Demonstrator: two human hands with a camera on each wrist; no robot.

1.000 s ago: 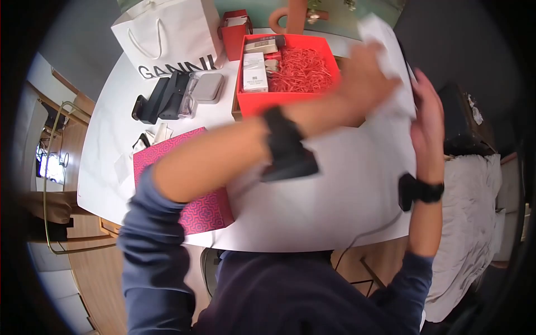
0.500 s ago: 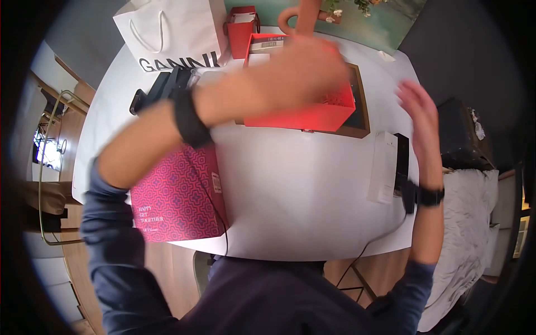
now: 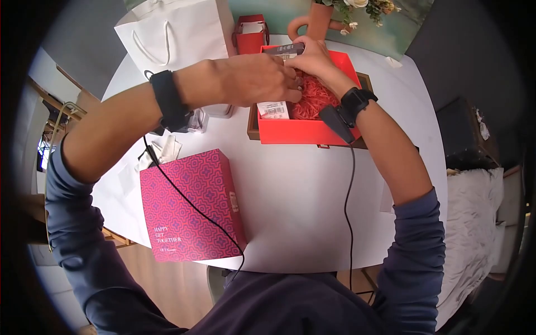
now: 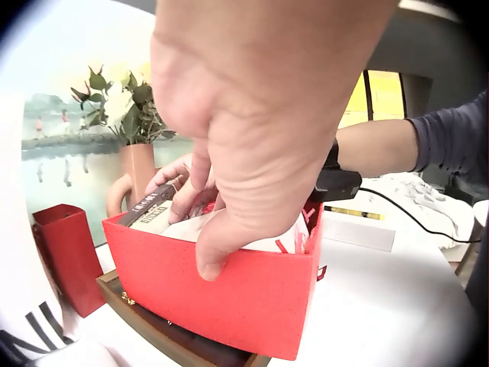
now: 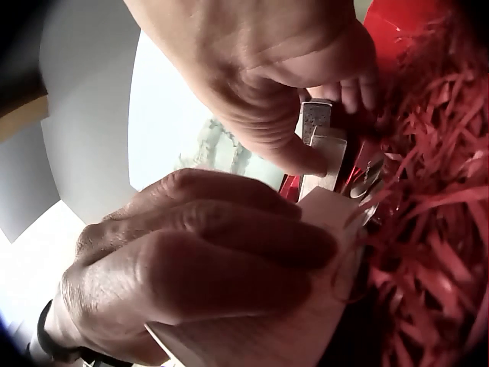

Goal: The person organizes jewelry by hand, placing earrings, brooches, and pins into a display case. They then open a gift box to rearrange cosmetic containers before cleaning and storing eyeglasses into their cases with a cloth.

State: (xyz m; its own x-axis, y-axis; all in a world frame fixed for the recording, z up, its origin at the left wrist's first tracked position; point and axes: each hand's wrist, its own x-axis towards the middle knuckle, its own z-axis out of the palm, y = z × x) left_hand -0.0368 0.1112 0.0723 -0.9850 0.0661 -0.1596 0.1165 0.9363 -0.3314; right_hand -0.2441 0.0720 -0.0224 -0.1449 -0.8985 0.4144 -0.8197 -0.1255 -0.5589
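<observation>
A red open box (image 3: 307, 134) of shredded red paper (image 3: 315, 95) holds a white carton (image 3: 273, 110) at its left front corner. My left hand (image 3: 245, 81) curls its fingers over this white carton (image 5: 306, 321); in the left wrist view its thumb lies against the red box's outer wall (image 4: 214, 298). At the back left corner my right hand (image 3: 317, 60) is closed around a small dark-and-cream box (image 3: 287, 49), its thumb on the cream part (image 5: 325, 157) in the right wrist view. The left fingertips are partly hidden.
A pink patterned box (image 3: 190, 206) stands front left. Behind are a white paper bag (image 3: 178, 39), a small red bag (image 3: 250, 36) and a vase (image 3: 318, 22). A wooden tray (image 3: 254, 131) lies under the red box; cables cross the front.
My right hand has come from the table's right side, where it was raised, into the red box and onto the small box. My left hand has settled over the white carton.
</observation>
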